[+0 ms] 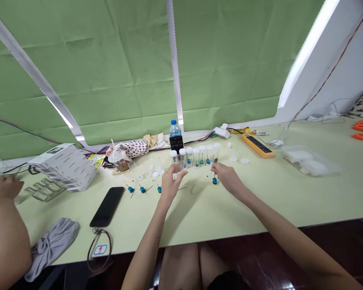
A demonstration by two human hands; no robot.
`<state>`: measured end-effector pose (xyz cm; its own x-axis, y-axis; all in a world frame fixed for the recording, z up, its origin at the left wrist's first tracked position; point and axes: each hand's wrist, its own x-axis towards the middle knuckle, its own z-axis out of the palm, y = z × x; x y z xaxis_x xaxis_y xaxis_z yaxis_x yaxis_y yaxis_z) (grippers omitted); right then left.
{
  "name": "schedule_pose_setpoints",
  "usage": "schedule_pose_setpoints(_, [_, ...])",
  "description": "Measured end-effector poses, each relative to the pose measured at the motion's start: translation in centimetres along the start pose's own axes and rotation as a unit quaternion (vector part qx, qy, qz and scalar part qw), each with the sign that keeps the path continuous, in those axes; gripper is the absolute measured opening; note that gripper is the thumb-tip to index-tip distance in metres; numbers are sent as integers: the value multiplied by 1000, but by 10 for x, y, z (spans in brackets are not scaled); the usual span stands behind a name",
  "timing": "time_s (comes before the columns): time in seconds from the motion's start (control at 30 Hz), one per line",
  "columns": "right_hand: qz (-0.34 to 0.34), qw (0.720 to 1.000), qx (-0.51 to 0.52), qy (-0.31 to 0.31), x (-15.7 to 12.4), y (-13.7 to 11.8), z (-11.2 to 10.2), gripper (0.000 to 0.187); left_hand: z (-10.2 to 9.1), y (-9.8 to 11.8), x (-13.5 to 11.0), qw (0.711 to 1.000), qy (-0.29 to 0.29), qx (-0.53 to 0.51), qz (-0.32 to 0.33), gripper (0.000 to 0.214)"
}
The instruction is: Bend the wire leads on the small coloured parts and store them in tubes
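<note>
Surroundings: black phone, left; white carton beyond it; another person's arm at far left; yellow power strip, right. Containers: row of white-capped vials, close beyond the hands, several with blue or green pieces inside; water bottle behind. Left hand — fingers curled around a clear vial. Right hand — fingertips pinched together, a blue piece hanging just below them. Surface: pale table, green blind behind.

Bright; glare beside blinds; soft shadows on table; edges stretched.
</note>
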<state>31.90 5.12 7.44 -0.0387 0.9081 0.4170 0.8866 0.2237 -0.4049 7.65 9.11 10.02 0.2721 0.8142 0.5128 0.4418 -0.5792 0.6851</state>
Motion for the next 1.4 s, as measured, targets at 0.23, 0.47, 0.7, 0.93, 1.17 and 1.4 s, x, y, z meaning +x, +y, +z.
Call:
schedule_pose_setpoints(0.23, [-45,996,-46,-67,31,-32,21,17,-22,0,-24,939,94,-307,-123,36])
schedule_pose_setpoints(0.47, [-45,996,-74,-30,25,-46,20,20,-18,-7,-44,962,70,-244,-97,25])
schedule_pose_setpoints(0.7, [-63,982,170,-60,-25,-78,-8,32,29,20,-55,986,-62,-146,-48,33])
schedule_pose_setpoints(0.93, [135,976,79,150,-44,37,-26,41,54,-2,-73,944,-199,260,44,50])
schedule_pose_setpoints(1.17, [264,924,-95,259,-18,197,-32,49,79,-23,-66,887,-230,390,90,56])
schedule_pose_setpoints(1.4, [243,934,-95,245,3,222,-19,48,106,-27,-32,888,-226,395,67,58])
